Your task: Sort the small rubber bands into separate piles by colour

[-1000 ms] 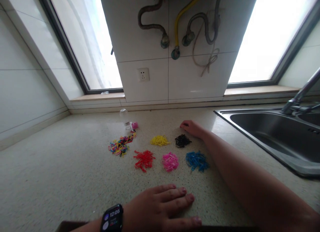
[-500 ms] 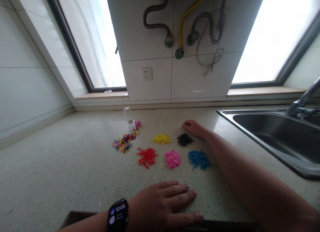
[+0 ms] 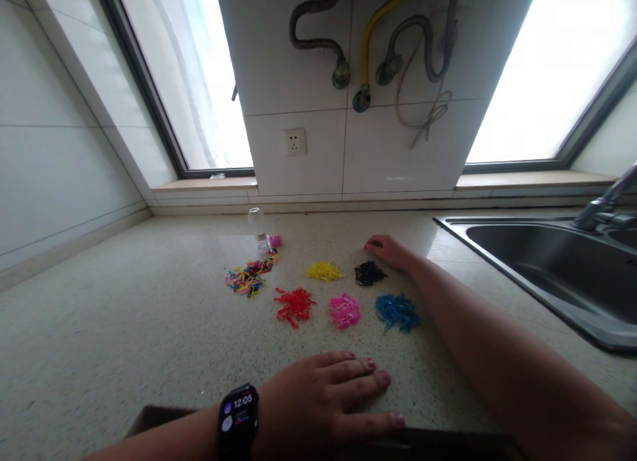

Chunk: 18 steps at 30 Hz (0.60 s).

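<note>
My left hand (image 3: 323, 398), with a black watch on its wrist, lies flat on the counter near its front edge, fingers apart and holding nothing. My right hand (image 3: 385, 249) rests on the counter just behind a pile of black rubber bands (image 3: 369, 273). Its fingers are curled, and dark strands like black rubber bands show between them. Nearby lie piles of yellow rubber bands (image 3: 324, 270), red rubber bands (image 3: 294, 306), pink rubber bands (image 3: 345, 311) and blue rubber bands (image 3: 397, 312). Further left is a mixed-colour heap of rubber bands (image 3: 249, 277).
Behind the mixed heap are a clear plastic container (image 3: 255, 222) and a small pink object (image 3: 275, 241). A steel sink (image 3: 458, 230) with a tap (image 3: 594, 212) is set into the counter on the right. Pipes and a socket (image 3: 295, 142) are on the tiled back wall.
The view has shifted slightly, so everything sits a little further right and higher. My right hand has turned a little, showing more of the dark strands. My left hand stays flat.
</note>
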### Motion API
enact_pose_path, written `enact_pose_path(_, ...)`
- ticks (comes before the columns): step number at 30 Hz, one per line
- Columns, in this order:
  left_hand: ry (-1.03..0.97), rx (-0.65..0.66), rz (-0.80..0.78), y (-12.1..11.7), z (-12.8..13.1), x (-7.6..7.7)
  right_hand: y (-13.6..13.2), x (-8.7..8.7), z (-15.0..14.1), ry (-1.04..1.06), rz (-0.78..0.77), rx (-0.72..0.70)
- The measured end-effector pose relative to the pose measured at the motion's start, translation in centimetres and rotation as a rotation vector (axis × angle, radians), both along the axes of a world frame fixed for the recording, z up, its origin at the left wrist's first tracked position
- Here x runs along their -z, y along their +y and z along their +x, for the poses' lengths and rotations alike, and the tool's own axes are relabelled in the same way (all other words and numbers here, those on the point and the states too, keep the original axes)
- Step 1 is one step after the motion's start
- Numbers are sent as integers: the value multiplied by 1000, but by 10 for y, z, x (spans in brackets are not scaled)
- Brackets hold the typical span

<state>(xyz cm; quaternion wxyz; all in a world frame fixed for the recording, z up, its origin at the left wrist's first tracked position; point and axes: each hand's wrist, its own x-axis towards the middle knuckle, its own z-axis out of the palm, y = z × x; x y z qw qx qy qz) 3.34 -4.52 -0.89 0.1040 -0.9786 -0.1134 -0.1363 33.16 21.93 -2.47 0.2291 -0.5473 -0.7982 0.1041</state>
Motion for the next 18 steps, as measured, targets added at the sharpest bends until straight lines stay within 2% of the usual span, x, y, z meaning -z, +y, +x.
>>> enact_pose_path(7, 2, 0, -58, -1, 0, -2, 0, 0, 0, -2, 6, -2)
enact_pose_path(18, 20, 7, -56, -1, 0, -4, 0, 1, 0, -12, 15, 6)
